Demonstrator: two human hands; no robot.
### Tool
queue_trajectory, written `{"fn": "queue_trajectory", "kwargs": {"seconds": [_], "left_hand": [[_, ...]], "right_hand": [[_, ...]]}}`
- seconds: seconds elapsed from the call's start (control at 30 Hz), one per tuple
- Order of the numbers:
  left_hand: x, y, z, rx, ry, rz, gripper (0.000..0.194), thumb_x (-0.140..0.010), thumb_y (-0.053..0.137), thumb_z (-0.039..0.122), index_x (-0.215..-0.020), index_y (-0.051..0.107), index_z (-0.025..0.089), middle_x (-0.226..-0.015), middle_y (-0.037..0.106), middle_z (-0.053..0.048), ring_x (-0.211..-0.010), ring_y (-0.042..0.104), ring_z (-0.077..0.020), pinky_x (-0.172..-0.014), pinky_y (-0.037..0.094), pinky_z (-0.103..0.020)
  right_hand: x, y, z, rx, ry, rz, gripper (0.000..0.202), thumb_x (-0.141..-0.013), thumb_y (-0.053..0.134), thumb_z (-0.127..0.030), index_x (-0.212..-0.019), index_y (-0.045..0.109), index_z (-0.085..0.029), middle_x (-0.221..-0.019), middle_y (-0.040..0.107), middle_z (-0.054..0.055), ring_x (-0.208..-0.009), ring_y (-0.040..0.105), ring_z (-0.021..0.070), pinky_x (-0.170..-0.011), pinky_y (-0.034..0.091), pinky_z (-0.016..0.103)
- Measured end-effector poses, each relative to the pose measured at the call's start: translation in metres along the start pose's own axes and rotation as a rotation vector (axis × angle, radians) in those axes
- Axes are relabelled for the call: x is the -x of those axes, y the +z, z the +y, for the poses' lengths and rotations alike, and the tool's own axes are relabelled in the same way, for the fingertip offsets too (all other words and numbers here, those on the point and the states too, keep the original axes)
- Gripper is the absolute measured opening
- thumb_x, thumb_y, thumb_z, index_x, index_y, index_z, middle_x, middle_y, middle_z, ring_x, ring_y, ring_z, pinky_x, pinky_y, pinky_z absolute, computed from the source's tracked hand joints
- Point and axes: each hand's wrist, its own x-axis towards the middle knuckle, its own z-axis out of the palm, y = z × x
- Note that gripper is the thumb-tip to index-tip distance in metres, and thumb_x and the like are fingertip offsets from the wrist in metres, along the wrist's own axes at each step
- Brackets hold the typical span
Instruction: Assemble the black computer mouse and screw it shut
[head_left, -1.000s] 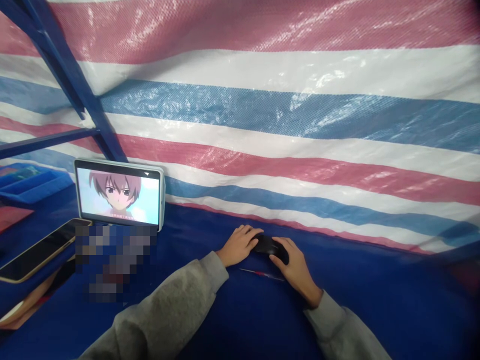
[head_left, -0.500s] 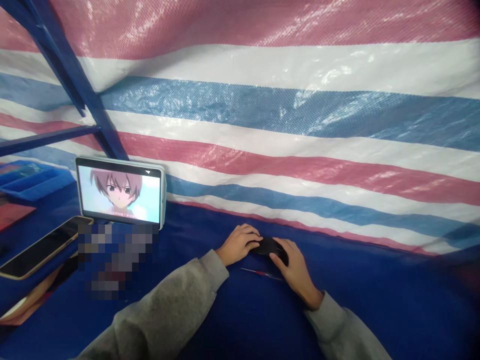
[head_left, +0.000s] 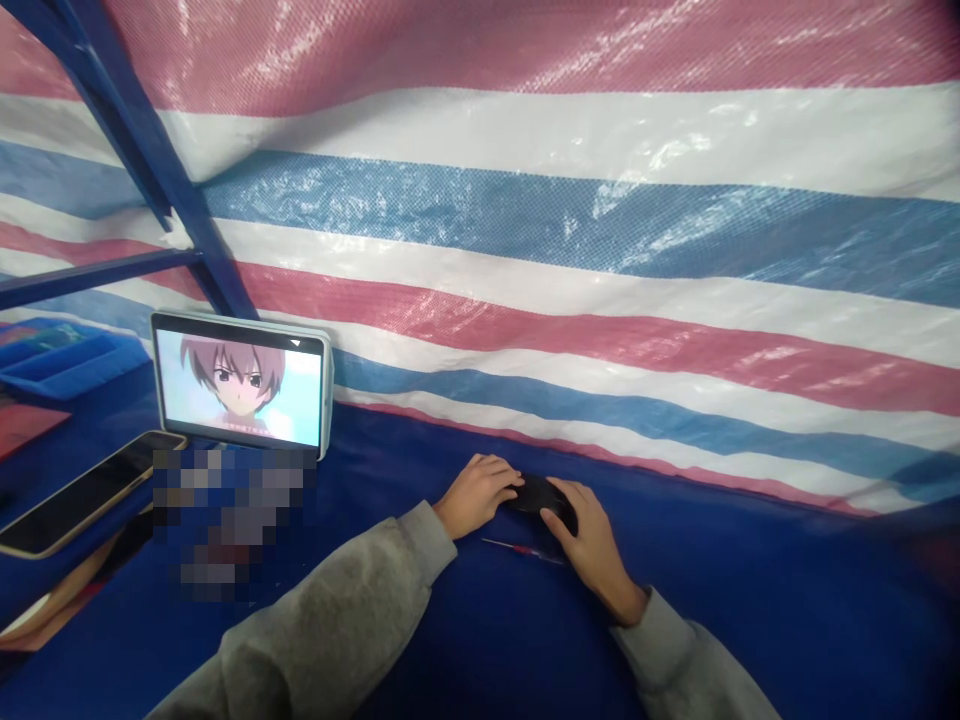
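A black, rounded object like a computer mouse (head_left: 534, 494) lies on the blue tabletop (head_left: 495, 640) between my two hands. My left hand (head_left: 478, 494) grips its left end, fingers on top and thumb at the near side. Around its right end is my right hand (head_left: 589, 530), with the thumb in front and the fingers over the far side. Just below the object, a thin screwdriver-like tool with a red part (head_left: 523, 549) rests on the table.
A tablet (head_left: 240, 385) showing a cartoon stands at the left. Beside it lie a phone (head_left: 90, 495) and a pixelated patch. Farther left are a blue tray (head_left: 75, 365) and a red item (head_left: 28, 425). Striped sheeting (head_left: 562, 230) hangs behind, with a blue frame (head_left: 142, 130).
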Motion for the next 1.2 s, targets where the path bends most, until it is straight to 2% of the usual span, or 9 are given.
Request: {"fn": "queue_trajectory", "kwargs": {"seconds": [0.17,0.57,0.8,1.03,1.2], "left_hand": [[0.0027,0.0016,0.0039,0.013,0.019,0.052,0.019,-0.1,0.051,0.024,-0.105,0.069,0.019,-0.109,0.069,-0.006,-0.107,0.059,-0.019,-0.092,0.04,-0.034],[0.0032,0.0039,0.0002,0.065,0.031,0.138,0.016,-0.096,0.058,0.027,-0.095,0.072,0.02,-0.101,0.074,-0.003,-0.104,0.063,-0.0182,-0.096,0.04,-0.034],[0.0004,-0.0018,0.0028,0.081,-0.003,0.102,0.015,-0.094,0.061,0.025,-0.087,0.074,0.02,-0.107,0.073,-0.003,-0.11,0.059,-0.0214,-0.092,0.04,-0.036],[0.0023,0.0,0.0023,0.088,0.031,0.117,0.017,-0.096,0.058,0.025,-0.09,0.073,0.02,-0.103,0.073,-0.004,-0.107,0.06,-0.0207,-0.092,0.04,-0.036],[0.0022,-0.0015,0.0038,0.056,0.016,0.064,0.019,-0.097,0.055,0.026,-0.092,0.073,0.02,-0.107,0.071,-0.004,-0.11,0.059,-0.0207,-0.092,0.04,-0.035]], "right_hand": [[0.0006,-0.0002,0.0,0.013,-0.007,0.001,0.04,-0.089,0.054,-0.046,-0.121,0.059,-0.023,-0.117,0.064,0.01,-0.109,0.058,0.0265,-0.096,0.047,0.046],[-0.0003,-0.0016,-0.0014,0.013,-0.014,-0.006,0.041,-0.089,0.054,-0.047,-0.123,0.058,-0.023,-0.118,0.064,0.01,-0.111,0.057,0.0267,-0.097,0.046,0.046],[0.0002,-0.0012,-0.0015,0.014,-0.02,0.002,0.041,-0.089,0.054,-0.047,-0.122,0.059,-0.023,-0.118,0.064,0.01,-0.111,0.057,0.0269,-0.096,0.046,0.046],[-0.0002,-0.0018,-0.0006,0.027,-0.028,-0.006,0.041,-0.089,0.054,-0.046,-0.123,0.059,-0.023,-0.118,0.064,0.01,-0.111,0.057,0.0267,-0.097,0.047,0.046],[-0.0002,-0.0016,-0.0023,0.031,-0.033,0.012,0.041,-0.089,0.053,-0.048,-0.122,0.06,-0.024,-0.118,0.065,0.01,-0.109,0.059,0.0269,-0.095,0.048,0.046]]}}
